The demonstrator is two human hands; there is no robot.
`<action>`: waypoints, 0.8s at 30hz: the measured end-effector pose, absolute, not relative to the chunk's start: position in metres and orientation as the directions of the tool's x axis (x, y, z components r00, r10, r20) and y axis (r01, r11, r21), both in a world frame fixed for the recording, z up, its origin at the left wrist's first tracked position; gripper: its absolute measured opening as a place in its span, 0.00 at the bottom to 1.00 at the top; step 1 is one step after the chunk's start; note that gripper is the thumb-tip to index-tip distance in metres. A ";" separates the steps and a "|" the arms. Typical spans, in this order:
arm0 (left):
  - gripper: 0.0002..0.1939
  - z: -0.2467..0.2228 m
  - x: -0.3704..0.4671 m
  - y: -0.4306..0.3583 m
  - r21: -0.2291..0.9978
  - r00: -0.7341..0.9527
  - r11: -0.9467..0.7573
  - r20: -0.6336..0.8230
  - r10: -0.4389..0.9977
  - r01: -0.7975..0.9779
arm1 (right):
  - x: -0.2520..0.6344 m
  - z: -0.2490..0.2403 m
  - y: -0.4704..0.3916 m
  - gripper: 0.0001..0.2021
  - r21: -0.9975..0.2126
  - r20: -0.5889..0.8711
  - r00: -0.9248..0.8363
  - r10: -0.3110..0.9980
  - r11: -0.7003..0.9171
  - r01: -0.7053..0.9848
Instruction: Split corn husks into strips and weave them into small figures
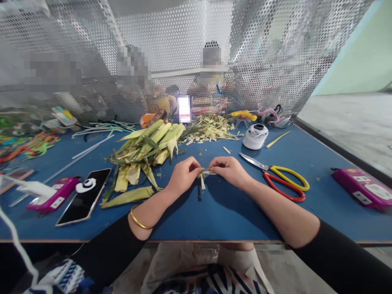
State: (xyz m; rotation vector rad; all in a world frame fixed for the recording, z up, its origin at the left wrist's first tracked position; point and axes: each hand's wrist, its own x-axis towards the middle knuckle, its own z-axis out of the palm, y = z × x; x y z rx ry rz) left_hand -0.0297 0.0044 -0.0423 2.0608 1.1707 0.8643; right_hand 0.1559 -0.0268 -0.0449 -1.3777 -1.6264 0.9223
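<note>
Over the middle of the blue table (196,224), my left hand (183,175) and my right hand (230,170) meet with their fingertips pinched close together. Between them is a small piece of corn husk (202,182), pale yellow-green, with a loose end hanging down. Both hands are closed on it; the fingers hide part of the piece. A gold bangle circles my left wrist. A heap of corn husks (153,141) lies to the left of my left hand. Scissors (269,168) with one yellow and one red handle lie open to the right of my right hand.
A spool of white thread (255,139) stands behind the scissors. Husk scraps (211,126) are heaped near a perforated metal screen (174,32). At left lie a phone (85,200) and a magenta power strip (55,196); another power strip (363,188) is at far right.
</note>
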 end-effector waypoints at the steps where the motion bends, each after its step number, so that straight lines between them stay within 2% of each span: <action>1: 0.07 -0.042 -0.030 0.005 0.761 0.400 -0.423 0.235 0.886 0.491 | 0.156 -0.045 -0.027 0.07 -0.892 0.121 -0.092 0.988 0.149 0.426; 7: 0.06 -0.042 -0.029 0.004 0.735 0.378 -0.418 0.234 0.896 0.534 | 0.158 -0.045 -0.027 0.05 -0.819 0.168 -0.109 0.980 0.200 0.538; 16: 0.06 -0.044 -0.029 0.005 0.688 0.360 -0.444 0.274 0.892 0.574 | 0.157 -0.046 -0.031 0.06 -0.683 0.329 -0.135 0.935 0.334 0.649; 24: 0.06 -0.042 -0.030 0.004 0.662 0.324 -0.421 0.273 0.906 0.619 | 0.158 -0.040 -0.033 0.06 -0.695 0.339 -0.117 0.934 0.332 0.638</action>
